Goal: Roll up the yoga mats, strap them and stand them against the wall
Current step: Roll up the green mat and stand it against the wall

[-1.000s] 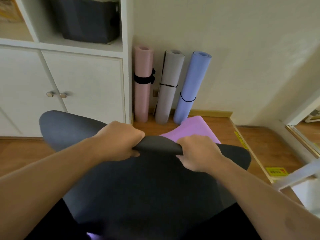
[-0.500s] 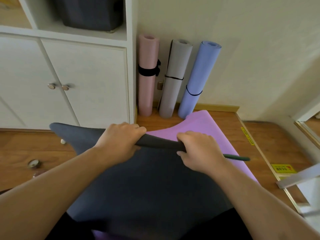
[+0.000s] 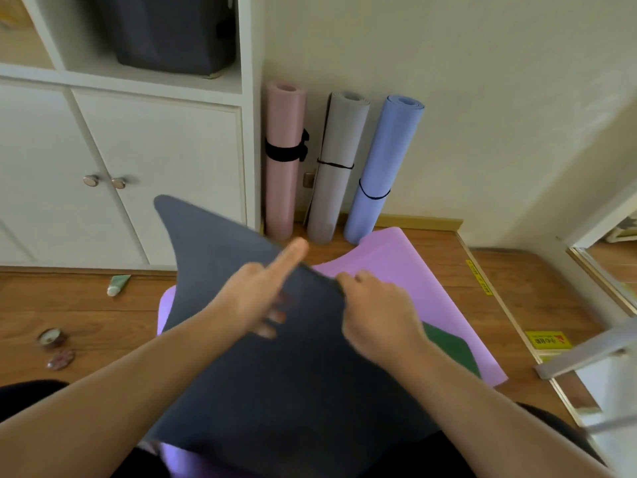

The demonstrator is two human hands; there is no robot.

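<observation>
Two hands (image 3: 262,294) (image 3: 375,312) curl a matte, floppy dark-grey mat (image 3: 275,374)

We see a dark grey mat (image 3: 275,384), unrolled and lifted at its far edge, over a flat purple mat (image 3: 406,270). Pink (image 3: 283,188), grey (image 3: 336,198) and blue (image 3: 379,174) rolled mats, each apparently strapped, stand against the wall.

I note a white cabinet (image 3: 155,160) with two round knobs (image 3: 104,181), dark storage bin (image 3: 172,29) on its shelf, green tube (image 3: 118,285) on wooden floor (image 3: 86,315), yellow sticker (image 3: 547,340).
</observation>
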